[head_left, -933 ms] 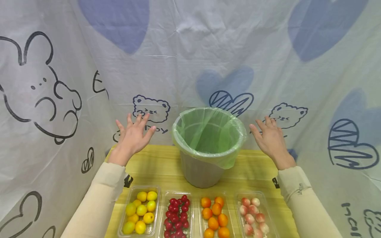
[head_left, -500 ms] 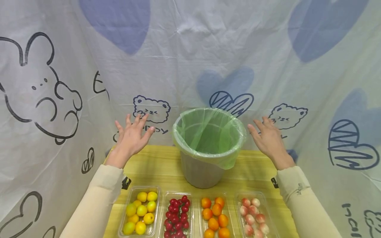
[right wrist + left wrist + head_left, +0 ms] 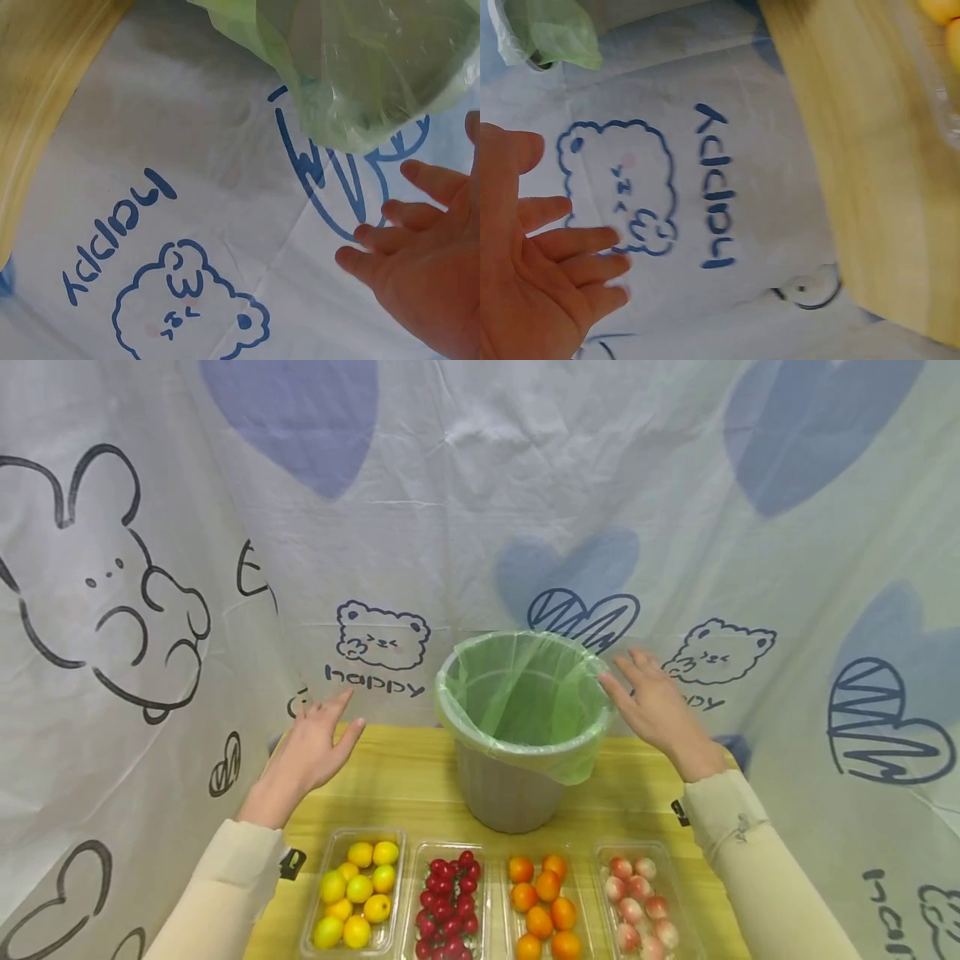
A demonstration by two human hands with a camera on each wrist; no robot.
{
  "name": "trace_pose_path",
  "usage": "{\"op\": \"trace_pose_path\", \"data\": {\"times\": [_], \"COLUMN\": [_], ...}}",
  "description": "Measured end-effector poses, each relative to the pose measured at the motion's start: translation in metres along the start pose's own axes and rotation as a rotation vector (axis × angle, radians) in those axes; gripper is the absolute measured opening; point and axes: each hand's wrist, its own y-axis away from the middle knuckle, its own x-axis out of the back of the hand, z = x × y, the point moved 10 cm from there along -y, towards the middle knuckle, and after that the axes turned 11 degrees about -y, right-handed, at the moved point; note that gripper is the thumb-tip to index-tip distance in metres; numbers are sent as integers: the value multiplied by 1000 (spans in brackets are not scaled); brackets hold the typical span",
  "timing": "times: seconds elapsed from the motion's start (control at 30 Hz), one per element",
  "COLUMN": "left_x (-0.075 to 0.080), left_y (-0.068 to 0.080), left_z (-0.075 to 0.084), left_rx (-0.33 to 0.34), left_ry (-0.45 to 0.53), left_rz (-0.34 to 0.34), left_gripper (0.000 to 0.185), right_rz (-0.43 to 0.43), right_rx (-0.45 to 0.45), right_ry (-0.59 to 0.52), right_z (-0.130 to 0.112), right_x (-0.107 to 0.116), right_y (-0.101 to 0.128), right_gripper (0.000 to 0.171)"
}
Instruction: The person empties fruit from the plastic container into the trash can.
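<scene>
My left hand hovers over the left side of the table, fingers extended and holding nothing. On the other side, my right hand is raised beside the rim of a grey bin, its thumb near the rim; whether it touches cannot be told. A green plastic bag lines the bin and folds over its rim. In the right wrist view the bag hangs above my spread fingers. The left wrist view shows my left palm with nothing in it.
Clear plastic trays line the front: yellow lemon-like fruits, dark red cherry-like fruits, small oranges and pink-white round fruits. Printed white cloth encloses the wooden table. Black clips sit near both cuffs.
My left hand has dropped and drawn back toward the lower left. My right hand has moved left, closer to the bin's rim. The bin and trays have stayed put.
</scene>
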Motion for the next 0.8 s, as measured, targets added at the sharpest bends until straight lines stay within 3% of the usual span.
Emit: {"op": "trace_pose_path", "data": {"times": [0.27,0.57,0.8], "left_x": [-34,-80,-104], "left_y": [37,78,100], "left_z": [-28,-63,-87], "left_rx": [58,174,252], "left_ry": [62,118,186], "left_rz": [-5,-110,-146], "left_gripper": [54,48,47], "right_rz": [-81,-137,-147], "right_rx": [28,35,28], "right_ry": [-17,5,2], "right_z": [-6,-8,-8], "right_x": [-19,-37,-40], "right_y": [-5,-8,-8], "right_gripper": [80,84,83]}}
